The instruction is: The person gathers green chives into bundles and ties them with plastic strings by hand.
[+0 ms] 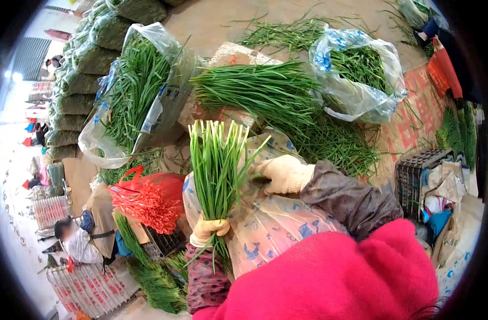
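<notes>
My left hand [209, 230], in a cream work glove, is wrapped round the lower part of a bunch of green stalks [216, 165], their pale cut ends pointing away from me. My right hand [286, 174], gloved too, is beside the upper part of the bunch above my patterned apron [276, 224]; its fingertips are blurred, and whether they hold anything is unclear. A larger pile of long green stalks [260, 88] lies just beyond, on a low support [238, 114].
Open plastic bags of greens stand at the left [172, 101] and right [396, 69]. Red ties [148, 205] lie by a red bag at the left. Loose greens cover the floor. A black crate [414, 178] is at the right; stacked sacks [97, 58] and a person [84, 245] are at the left.
</notes>
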Demonstrator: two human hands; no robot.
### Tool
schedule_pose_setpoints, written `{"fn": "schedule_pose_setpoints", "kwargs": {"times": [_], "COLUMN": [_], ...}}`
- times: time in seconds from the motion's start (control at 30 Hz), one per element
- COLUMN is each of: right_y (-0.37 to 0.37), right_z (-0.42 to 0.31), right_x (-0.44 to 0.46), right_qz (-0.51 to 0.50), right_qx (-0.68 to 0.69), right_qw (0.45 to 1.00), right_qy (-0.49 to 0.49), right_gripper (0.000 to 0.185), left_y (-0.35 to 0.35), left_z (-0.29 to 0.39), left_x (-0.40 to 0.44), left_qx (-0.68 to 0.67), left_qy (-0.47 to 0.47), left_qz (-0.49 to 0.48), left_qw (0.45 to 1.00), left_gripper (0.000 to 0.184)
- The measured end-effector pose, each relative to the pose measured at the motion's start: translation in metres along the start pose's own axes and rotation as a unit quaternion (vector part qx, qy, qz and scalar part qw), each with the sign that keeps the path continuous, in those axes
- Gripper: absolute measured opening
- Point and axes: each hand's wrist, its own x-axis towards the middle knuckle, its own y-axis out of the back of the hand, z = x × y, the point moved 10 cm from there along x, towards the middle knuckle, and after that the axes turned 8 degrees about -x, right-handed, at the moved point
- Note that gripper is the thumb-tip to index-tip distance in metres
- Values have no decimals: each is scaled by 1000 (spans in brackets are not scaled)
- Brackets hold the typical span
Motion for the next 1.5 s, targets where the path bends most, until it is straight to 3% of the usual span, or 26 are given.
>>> {"fn": "schedule_pose_setpoints", "kwargs": {"times": [0.07,0.2,0.27,0.33,0.4,0.47,0.53,0.6,0.67,0.73,0.87,0.93,0.97,1.07,1.1,1.2,1.3,1.4,1.47,1.5], "right_y": [14,38,46,40,1,35,67,100,106,92,75,47,52,53,54,53,74,82,80,86], "right_z": [0,18,62,134,218,179,121,51,30,35,46,51,48,55,50,55,77,161,217,215], "right_x": [9,-19,-29,-53,-85,-114,-102,-96,-70,-32,12,21,12,12,11,11,-15,-53,-83,-99], "right_qz": [163,218,161,228,64,90,266,410,453,278,270,138,149,195,208,234,347,445,462,429], "right_qx": [-54,-83,-129,-149,-249,-256,-88,-11,142,225,312,470,448,432,497,491,524,573,458,269], "right_qw": [983,971,974,953,938,902,946,912,872,932,909,872,881,880,842,838,778,687,747,829], "right_qy": [70,51,-89,-133,-234,-336,-165,14,117,-49,60,17,-12,2,33,46,2,-37,-138,-235], "right_gripper": [32,23,29,32,33,42,44,41,53,77,78,72,59,49,42,40,39,36,36,38], "left_y": [1,1,5,2,7,7,-8,-14,-14,-15,-12,-12,-12,-14,-15,-17,-18,-17,-20,-22], "left_z": [0,4,4,0,-2,-7,0,4,1,1,-4,-8,-8,-8,-7,-5,-4,-5,-4,-5], "left_x": [1,1,2,2,0,0,3,8,8,6,4,3,4,8,9,10,10,10,11,11], "left_qx": [-11,-7,4,-50,-60,-52,-51,-46,-24,-8,17,-9,-11,-24,-15,3,16,23,23,24], "left_qy": [-6,-8,-8,2,-2,35,34,34,55,60,70,66,67,71,71,68,67,68,65,78], "left_qz": [-15,43,77,21,10,4,9,11,21,28,52,40,41,29,24,18,19,33,41,54], "left_qw": [1000,999,997,999,998,998,998,998,998,998,996,997,997,997,997,998,997,997,997,995], "left_gripper": [47,49,51,50,53,55,53,52,47,45,41,45,45,50,50,50,46,42,40,38]}}
